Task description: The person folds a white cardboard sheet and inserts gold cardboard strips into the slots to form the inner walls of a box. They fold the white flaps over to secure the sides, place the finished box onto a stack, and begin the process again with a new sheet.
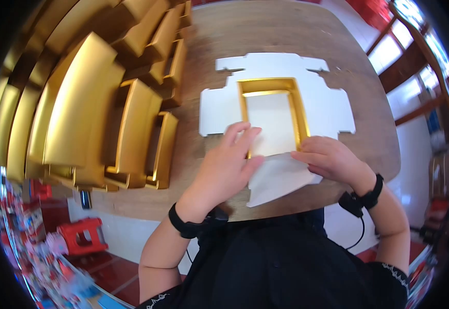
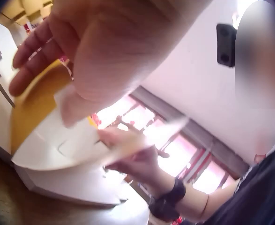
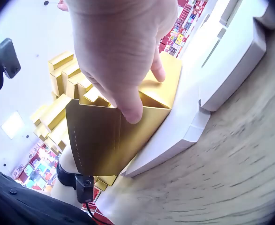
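Observation:
A gold cardboard box [image 1: 300, 105], open at the top with a white inner floor, stands on a flat white die-cut sheet [image 1: 330, 110]. Its near flap [image 1: 278, 180] leans out toward the person, white inside and gold outside. My right hand [image 1: 330, 158] pinches the box at the near right corner; the thumb [image 3: 131, 110] lies against the gold outer face beside the fold. My left hand [image 1: 224, 167] reaches over the near left wall, fingers fairly straight. Its thumb [image 2: 75, 110] is close over the white inner face of the flap.
Gold boxes [image 1: 75, 108] stand stacked in several rows along the table's left side. A wooden chair [image 1: 415, 67] is beyond the right edge of the wooden table [image 1: 374, 149]. On the floor at lower left is a red stool [image 1: 82, 237].

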### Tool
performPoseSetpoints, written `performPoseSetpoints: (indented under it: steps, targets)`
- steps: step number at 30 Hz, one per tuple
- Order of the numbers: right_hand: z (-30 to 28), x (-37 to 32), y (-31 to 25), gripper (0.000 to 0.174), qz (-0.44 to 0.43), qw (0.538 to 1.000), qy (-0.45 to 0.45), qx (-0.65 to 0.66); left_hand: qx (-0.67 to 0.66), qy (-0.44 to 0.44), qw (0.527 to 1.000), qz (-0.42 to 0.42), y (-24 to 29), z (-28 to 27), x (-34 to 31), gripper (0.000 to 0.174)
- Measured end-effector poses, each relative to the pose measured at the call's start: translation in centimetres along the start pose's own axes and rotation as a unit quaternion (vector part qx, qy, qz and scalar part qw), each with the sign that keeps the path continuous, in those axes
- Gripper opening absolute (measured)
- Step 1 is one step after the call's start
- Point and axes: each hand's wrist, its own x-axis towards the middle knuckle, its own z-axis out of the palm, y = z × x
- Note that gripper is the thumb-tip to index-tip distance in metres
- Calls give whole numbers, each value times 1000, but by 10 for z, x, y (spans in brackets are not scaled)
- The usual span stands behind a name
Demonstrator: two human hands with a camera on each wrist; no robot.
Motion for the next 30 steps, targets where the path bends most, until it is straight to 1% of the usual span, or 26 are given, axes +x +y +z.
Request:
performPoseSetpoints:
  steps: [1,2,3,4,5,7,8,9,11,12,14,18,20,24,26,27,29,30]
  targets:
    - [-1,0,0,48,24,1000,5,11,-2,22,1000,-14,-16,-3,-8,29]
    - [-1,-1,3,48,3,1000,-8,14,-6,70,996,56,-40,-1,-17,31]
    - [-1,-4,6,48,13,999,13,35,-5,116,985,125,-54,0,-26,33]
    - [0,-3,7,49,25,997,34,56,-8,82,992,98,-56,3,-34,39]
    - [-1,0,7,49,10,998,23,60,-7,98,991,87,-56,5,-38,39]
    - [-5,6,2,48,30,996,39,72,2,92,987,131,-53,11,-39,42]
    - [-5,7,0,47,33,996,41,67,20,121,979,162,-55,15,-36,43]
    - [-4,8,0,47,30,997,39,67,20,125,979,160,-57,16,-34,43]
    - [-4,8,0,47,35,997,34,54,30,131,971,198,-59,17,-30,40]
    - [-4,9,0,47,36,997,35,53,30,129,971,200,-60,16,-28,40]
    - [-5,10,-1,49,39,997,39,61,42,123,964,230,-60,15,-25,34]
    - [-3,8,1,51,47,996,40,62,71,110,960,246,-61,13,-22,30]
    - [-2,9,1,50,47,997,29,61,131,65,957,252,-62,11,-20,26]
    - [-2,7,2,48,58,996,28,67,119,87,957,250,-59,14,-18,24]
    - [0,5,5,47,32,997,29,69,115,35,965,233,-61,15,-15,24]
    - [2,3,4,47,35,997,30,68,114,33,965,236,-61,17,-13,24]
    - [5,2,2,45,101,991,41,82,103,77,966,226,-60,19,-9,26]
    - [5,2,1,45,102,990,44,81,104,75,965,229,-54,16,-5,26]
